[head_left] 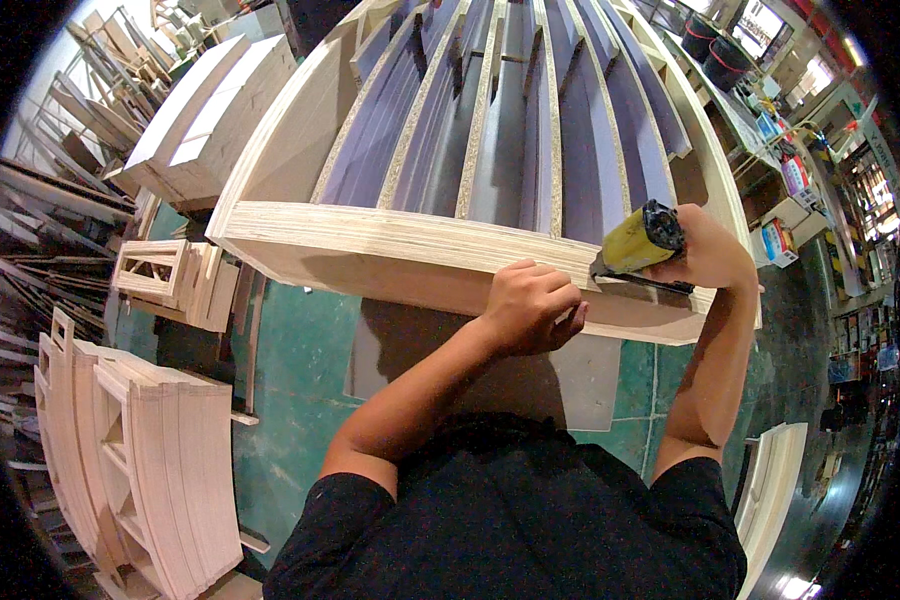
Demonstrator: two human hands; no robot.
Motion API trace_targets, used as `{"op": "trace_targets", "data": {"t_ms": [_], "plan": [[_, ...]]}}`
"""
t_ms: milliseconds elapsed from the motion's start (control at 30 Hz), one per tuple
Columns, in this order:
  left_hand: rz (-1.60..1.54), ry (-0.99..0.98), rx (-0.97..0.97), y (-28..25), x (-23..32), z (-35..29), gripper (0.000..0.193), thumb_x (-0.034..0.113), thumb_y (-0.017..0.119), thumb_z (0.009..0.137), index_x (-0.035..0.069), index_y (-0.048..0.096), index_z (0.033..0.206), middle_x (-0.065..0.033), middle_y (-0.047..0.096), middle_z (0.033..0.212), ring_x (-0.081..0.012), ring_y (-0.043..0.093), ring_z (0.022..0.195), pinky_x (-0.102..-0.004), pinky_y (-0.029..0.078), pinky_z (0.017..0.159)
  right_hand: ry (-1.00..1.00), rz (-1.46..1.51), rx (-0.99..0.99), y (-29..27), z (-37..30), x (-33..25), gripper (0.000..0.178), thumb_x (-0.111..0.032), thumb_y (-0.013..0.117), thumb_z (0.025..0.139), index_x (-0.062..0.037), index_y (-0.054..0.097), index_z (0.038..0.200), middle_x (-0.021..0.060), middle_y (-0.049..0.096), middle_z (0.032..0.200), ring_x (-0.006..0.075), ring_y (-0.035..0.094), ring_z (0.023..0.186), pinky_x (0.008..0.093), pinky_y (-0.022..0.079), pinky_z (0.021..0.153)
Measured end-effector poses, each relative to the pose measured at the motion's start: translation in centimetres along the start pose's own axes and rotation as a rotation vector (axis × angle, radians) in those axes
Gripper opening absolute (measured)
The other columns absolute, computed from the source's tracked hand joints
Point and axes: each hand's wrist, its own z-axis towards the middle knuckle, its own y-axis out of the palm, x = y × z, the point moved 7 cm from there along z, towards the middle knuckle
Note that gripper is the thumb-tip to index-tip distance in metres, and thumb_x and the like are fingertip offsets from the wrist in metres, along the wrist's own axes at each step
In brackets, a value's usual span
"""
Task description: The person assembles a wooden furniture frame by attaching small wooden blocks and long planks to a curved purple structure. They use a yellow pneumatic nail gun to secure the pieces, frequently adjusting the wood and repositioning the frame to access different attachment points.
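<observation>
In the head view, clamping the fingers of the right hand (695,248) around a yellow-and-black nail gun (634,242), tilting it over the front board (390,232) of a wooden frame (288,150), near the right end. Holding the left hand (536,306) at that board, left of the gun, curling its fingers together, hiding any grip.

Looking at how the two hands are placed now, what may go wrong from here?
The left hand rests near the nose of the yellow nail gun, so a stray fastener might hit it. The right hand holds that tool close to an edge of the layered board, which might split there.
</observation>
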Motion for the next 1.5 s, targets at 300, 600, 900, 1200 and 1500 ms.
{"op": "trace_targets", "data": {"t_ms": [300, 600, 900, 1200, 1500], "plan": [[-0.016, -0.011, 0.015, -0.1, 0.1, 0.1, 0.02, 0.02, 0.073, 0.078, 0.013, 0.057, 0.068, -0.0029, 0.056, 0.064, -0.0241, 0.06, 0.059, -0.0379, 0.044, 0.056, -0.004, 0.015, -0.03, 0.2, 0.0, -0.6, 0.044, -0.002, 0.087, 0.065, -0.0005, 0.071, 0.107, 0.008, 0.077, 0.097, 0.0152, 0.07, 0.088, 0.033, 0.056, 0.082], [-0.018, -0.02, 0.025, -0.1, 0.0, -0.1, 0.02, 0.019, 0.073, 0.078, 0.013, 0.057, 0.067, -0.0031, 0.056, 0.063, -0.0243, 0.059, 0.059, -0.038, 0.044, 0.056, 0.009, 0.056, 0.015, 0.1, -0.1, -1.3, 0.044, -0.004, 0.088, 0.064, -0.0009, 0.072, 0.104, 0.0079, 0.076, 0.094, 0.0148, 0.069, 0.084, 0.0327, 0.056, 0.08], [-0.025, -0.018, 0.026, 0.1, 0.0, -0.1, 0.02, 0.019, 0.073, 0.078, 0.013, 0.057, 0.067, -0.0029, 0.056, 0.063, -0.0243, 0.06, 0.059, -0.0381, 0.044, 0.056, -0.03, 0.017, 0.024, 0.1, -0.1, -0.5, 0.043, -0.004, 0.088, 0.064, 0.0, 0.073, 0.104, 0.0095, 0.077, 0.094, 0.0151, 0.07, 0.085, 0.0323, 0.056, 0.081], [-0.029, -0.016, 0.026, 0.1, -0.1, -0.2, 0.021, 0.02, 0.073, 0.078, 0.013, 0.057, 0.067, -0.0029, 0.057, 0.063, -0.0245, 0.059, 0.059, -0.0382, 0.044, 0.056, -0.054, 0.091, -0.002, 0.2, 0.0, -1.2, 0.043, -0.006, 0.089, 0.065, 0.0002, 0.073, 0.104, 0.0089, 0.077, 0.094, 0.0146, 0.07, 0.084, 0.0324, 0.056, 0.08], [-0.032, -0.015, 0.02, 0.2, -0.1, -0.3, 0.021, 0.02, 0.073, 0.078, 0.013, 0.057, 0.066, -0.003, 0.057, 0.064, -0.0241, 0.06, 0.059, -0.038, 0.044, 0.056, -0.001, 0.03, 0.01, 0.0, -0.1, -1.0, 0.042, -0.006, 0.089, 0.064, -0.0001, 0.072, 0.102, 0.0084, 0.077, 0.093, 0.0146, 0.069, 0.084, 0.0329, 0.056, 0.079]]}}
